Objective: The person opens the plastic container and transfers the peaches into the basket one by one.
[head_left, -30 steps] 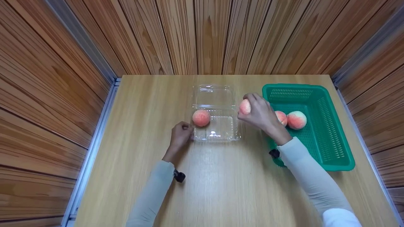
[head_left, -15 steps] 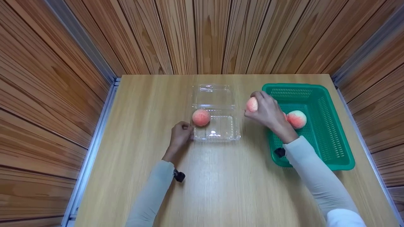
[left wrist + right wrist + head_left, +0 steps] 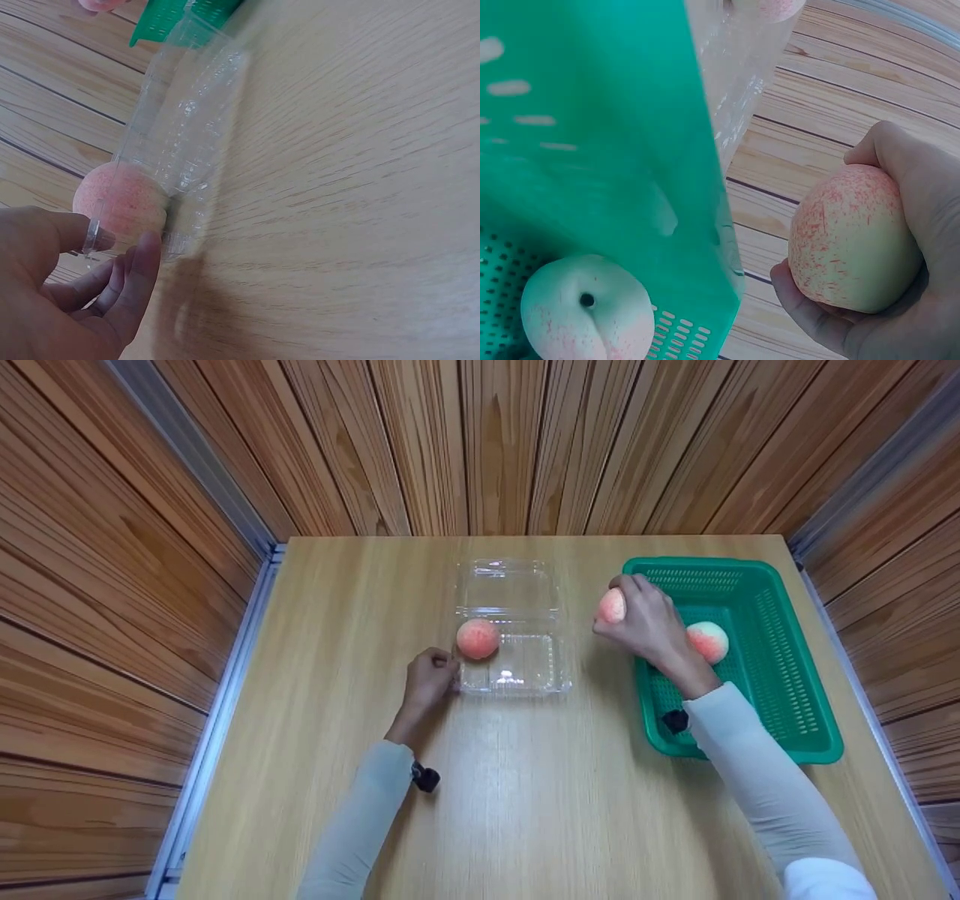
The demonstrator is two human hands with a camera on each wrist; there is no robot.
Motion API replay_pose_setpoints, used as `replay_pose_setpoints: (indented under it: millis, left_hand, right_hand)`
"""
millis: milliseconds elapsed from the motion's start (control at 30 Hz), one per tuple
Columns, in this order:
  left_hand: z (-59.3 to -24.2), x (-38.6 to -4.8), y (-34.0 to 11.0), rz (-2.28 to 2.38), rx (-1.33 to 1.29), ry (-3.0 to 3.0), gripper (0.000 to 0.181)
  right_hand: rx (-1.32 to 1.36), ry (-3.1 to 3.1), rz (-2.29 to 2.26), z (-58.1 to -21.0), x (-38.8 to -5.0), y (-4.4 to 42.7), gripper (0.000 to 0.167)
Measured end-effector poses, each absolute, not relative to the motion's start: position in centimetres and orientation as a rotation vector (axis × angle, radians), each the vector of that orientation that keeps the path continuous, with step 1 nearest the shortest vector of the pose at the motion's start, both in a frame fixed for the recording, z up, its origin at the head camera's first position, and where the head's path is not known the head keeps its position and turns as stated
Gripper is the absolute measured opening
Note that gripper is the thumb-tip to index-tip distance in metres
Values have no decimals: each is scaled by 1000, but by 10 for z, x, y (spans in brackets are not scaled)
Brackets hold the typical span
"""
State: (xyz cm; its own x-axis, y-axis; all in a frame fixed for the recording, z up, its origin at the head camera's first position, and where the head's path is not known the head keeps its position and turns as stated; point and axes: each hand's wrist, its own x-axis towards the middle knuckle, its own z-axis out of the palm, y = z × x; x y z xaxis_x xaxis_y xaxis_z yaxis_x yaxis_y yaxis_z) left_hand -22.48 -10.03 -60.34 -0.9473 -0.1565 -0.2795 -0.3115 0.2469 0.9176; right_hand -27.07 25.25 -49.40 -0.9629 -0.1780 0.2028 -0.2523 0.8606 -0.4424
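A pink-and-cream peach is gripped in my right hand, raised by the left rim of the green basket. In the right wrist view, fingers and thumb curl round this peach, outside the basket wall. On the table lies a clear plastic clamshell box with its lid folded back. One peach sits in its left back part. My left hand pinches the box's left edge between thumb and fingers, as the left wrist view shows.
Inside the basket lies another peach, partly hidden by my right wrist. The wooden table is bordered by plank panels at the back and sides. Small black cameras are worn on both wrists.
My right hand has moved to the right with its peach, away from the box toward the basket, covering more of the peaches there. My left hand and the box have stayed put.
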Motion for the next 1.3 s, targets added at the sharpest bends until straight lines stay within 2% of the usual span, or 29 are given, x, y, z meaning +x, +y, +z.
replay_pose_setpoints:
  millis: [1300]
  left_hand:
    - [-602, -224, -101, 1795, -450, 2357, 8]
  right_hand:
    - [183, -2925, 717, -489, -291, 289, 59]
